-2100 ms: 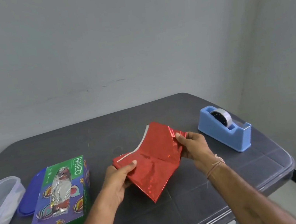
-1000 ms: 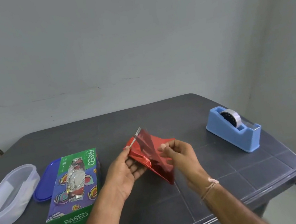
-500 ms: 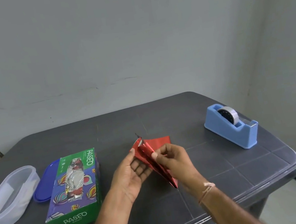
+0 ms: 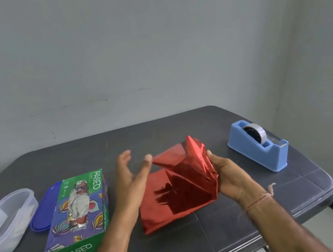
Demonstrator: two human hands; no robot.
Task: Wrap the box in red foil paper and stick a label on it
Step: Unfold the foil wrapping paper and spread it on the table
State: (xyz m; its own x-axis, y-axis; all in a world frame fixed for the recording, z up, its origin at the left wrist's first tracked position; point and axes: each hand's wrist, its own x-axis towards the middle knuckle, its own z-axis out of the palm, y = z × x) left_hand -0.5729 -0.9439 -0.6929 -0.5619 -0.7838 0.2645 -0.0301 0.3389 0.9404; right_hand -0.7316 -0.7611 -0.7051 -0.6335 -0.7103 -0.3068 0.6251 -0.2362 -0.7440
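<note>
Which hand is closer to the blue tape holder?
Right. The right hand grips the red foil at its edge facing the tape holder; the open left hand is beyond the foil, beside the tissue box.

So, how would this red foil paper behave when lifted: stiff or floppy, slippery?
Probably thin yet crease-holding: the red foil paper stands in sharp folds where the right hand grips it. Likely light, since one hand props it. Its glossy face may be slippery.

Bare forearms, a thin reddish thread (image 4: 258, 199) knotted round the right wrist
</note>
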